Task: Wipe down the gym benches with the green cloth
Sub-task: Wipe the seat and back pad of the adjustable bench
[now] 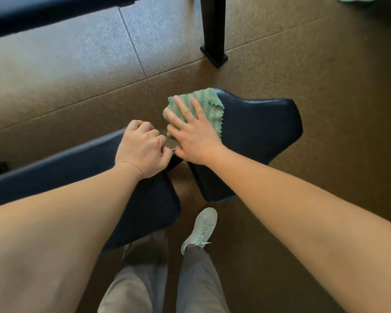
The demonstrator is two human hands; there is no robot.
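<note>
The green cloth (209, 102) lies on the far left corner of the black padded seat pad (257, 129) of a gym bench. My right hand (194, 134) presses flat on the cloth with straight, spread fingers. My left hand (142, 147) is curled into a fist at the end of the bench's long back pad (66, 172), beside the gap between the two pads. Something thin shows at its thumb; I cannot tell what it is. Part of the cloth is hidden under my right palm.
A brown tiled rubber floor (77, 75) surrounds the bench. A black metal post with a foot (213, 41) stands beyond the seat pad. Another dark bench edge (43, 12) runs along the top left. My white shoe (201, 229) stands below the pads.
</note>
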